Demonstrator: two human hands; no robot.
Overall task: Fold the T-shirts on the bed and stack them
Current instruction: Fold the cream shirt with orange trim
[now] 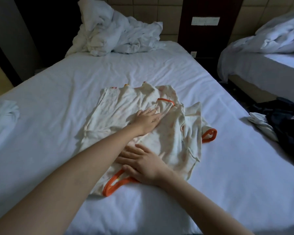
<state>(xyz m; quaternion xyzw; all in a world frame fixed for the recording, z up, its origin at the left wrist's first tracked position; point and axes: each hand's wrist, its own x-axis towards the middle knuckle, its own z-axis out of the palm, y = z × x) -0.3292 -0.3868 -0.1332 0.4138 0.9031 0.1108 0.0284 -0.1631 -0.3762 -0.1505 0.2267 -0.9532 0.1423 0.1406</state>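
Shirt point(119, 106) looks light, limp, creasing easily; our left hand point(148, 118) and right hand point(143, 165) lie flat on it, gripping nothing. We'd pinch the orange cuff point(210, 136) at right.

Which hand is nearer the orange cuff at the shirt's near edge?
Right. The right hand lies flat against the orange cuff; the left hand presses the T-shirt well beyond it, farther up the bed.

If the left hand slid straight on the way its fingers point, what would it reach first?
Probably the nearest orange trim of the T-shirt, just beyond the left hand; depth is hard to judge.
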